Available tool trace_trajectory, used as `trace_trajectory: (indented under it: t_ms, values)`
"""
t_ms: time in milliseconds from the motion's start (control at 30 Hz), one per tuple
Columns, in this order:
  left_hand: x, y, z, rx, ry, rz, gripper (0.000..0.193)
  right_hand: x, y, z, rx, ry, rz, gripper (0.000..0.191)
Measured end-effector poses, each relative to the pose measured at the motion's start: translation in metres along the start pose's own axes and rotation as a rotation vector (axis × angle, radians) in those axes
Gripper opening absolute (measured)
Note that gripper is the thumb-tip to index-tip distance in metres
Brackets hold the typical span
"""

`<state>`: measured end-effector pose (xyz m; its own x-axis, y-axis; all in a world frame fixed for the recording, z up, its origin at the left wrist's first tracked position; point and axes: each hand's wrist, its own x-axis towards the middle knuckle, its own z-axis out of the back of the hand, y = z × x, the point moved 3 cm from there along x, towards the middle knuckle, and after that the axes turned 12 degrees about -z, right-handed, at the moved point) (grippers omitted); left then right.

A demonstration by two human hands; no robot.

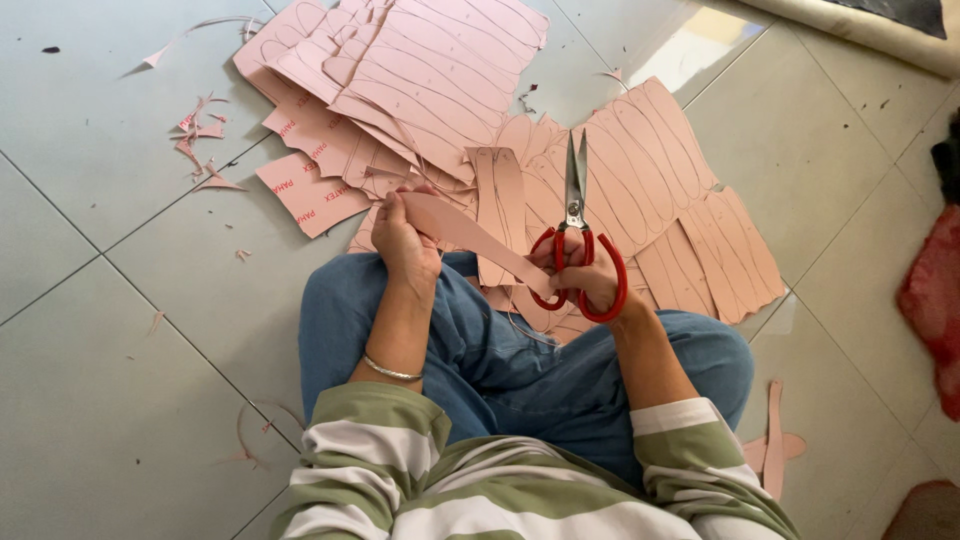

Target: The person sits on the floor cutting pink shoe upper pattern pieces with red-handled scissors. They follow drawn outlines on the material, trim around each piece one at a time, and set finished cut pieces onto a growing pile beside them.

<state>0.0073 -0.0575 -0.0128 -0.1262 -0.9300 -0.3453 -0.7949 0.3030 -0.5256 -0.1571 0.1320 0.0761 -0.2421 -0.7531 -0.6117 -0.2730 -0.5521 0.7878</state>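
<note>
I sit cross-legged on a tiled floor. My left hand (402,238) grips one end of a long pink cut-out strip (470,236) that slants down toward my right hand. My right hand (585,275) holds red-handled scissors (577,235), fingers through the loops, blades pointing away from me and nearly closed. The strip's lower end meets the scissors' handles. Under both hands lie pink sheets (640,165) marked with outlined elongated shapes.
A stack of pink marked sheets (400,70) spreads across the floor ahead. Small pink offcuts (200,135) lie at the left, and cut strips (773,435) by my right knee. A red cloth (935,290) sits at the right edge.
</note>
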Motion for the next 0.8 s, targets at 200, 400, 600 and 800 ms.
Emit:
trace_trajectory:
  t_ms: [200,400,600,800]
  values:
    - [0.000,0.001,-0.002,0.062,0.096,0.045,0.019,0.008,-0.009,0.005,0.028,-0.090,-0.009,0.035]
    - [-0.036,0.031,-0.012,0.528,0.524,0.235,0.023,0.014,-0.018,0.013,0.227,-0.201,0.079,0.033]
    - [-0.071,0.054,-0.013,0.698,0.864,0.248,0.027,0.025,-0.029,0.002,0.280,-0.186,0.093,0.030]
    - [-0.056,0.054,-0.007,0.537,0.533,0.301,0.024,0.020,-0.025,-0.008,0.125,-0.232,0.030,0.025]
